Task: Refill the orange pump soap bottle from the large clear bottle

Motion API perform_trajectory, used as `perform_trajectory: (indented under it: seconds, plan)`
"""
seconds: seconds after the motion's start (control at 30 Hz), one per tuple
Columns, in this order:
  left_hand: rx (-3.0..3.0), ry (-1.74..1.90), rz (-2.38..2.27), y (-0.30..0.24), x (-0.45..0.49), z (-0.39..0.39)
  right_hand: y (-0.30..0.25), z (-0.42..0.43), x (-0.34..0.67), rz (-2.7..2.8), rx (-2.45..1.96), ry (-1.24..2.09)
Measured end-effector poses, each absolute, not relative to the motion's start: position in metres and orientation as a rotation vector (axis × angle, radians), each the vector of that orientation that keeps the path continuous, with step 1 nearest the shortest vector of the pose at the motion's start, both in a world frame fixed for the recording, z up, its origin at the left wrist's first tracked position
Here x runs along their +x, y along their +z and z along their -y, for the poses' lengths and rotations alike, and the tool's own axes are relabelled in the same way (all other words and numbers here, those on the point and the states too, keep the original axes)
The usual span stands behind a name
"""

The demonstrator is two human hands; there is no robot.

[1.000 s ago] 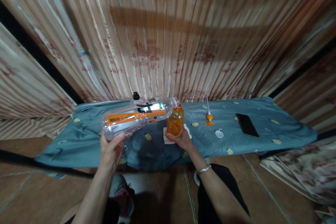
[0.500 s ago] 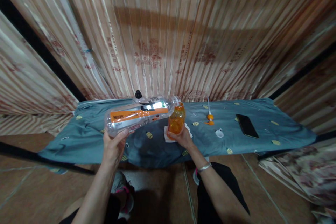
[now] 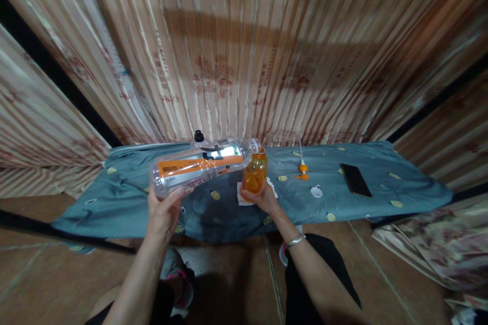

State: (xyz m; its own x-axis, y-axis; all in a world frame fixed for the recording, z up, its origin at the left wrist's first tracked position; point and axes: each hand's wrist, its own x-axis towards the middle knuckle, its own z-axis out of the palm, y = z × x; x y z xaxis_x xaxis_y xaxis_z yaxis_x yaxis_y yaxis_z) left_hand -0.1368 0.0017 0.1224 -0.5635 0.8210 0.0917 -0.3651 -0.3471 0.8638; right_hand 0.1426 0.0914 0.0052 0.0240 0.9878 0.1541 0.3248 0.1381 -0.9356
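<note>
My left hand (image 3: pixel 165 208) grips the base of a large clear plastic bottle (image 3: pixel 198 165) with an orange and white label. The bottle lies tilted nearly level, its neck at the mouth of an orange see-through bottle (image 3: pixel 255 172). Wrapped round the lower part of that orange bottle is my right hand (image 3: pixel 263 197). A white tissue (image 3: pixel 244 201) lies beneath it on the cloth. I cannot tell whether liquid runs between the two. To the right lies an orange pump top (image 3: pixel 303 168) with a pale tube, apart from both hands.
A blue-green patterned cloth (image 3: pixel 125 208) covers the table. A black phone (image 3: pixel 356 180) lies on the right, and a small black-capped bottle (image 3: pixel 199 137) stands behind the clear bottle. Striped curtains (image 3: pixel 229 51) close off the back. Dark poles (image 3: pixel 57 66) run at both sides.
The whole view has shifted slightly, so things sit a little further left. Both hands keep their hold, and the bottles stay mouth to mouth.
</note>
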Motion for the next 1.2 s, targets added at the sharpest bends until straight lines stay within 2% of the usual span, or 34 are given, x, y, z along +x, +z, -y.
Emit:
perform_trajectory:
  seconds: [1.2]
  plan:
    - [0.755, 1.993, -1.075, 0.119, -0.138, -0.004, 0.022, -0.086, 0.139, 1.468, -1.414, 0.943]
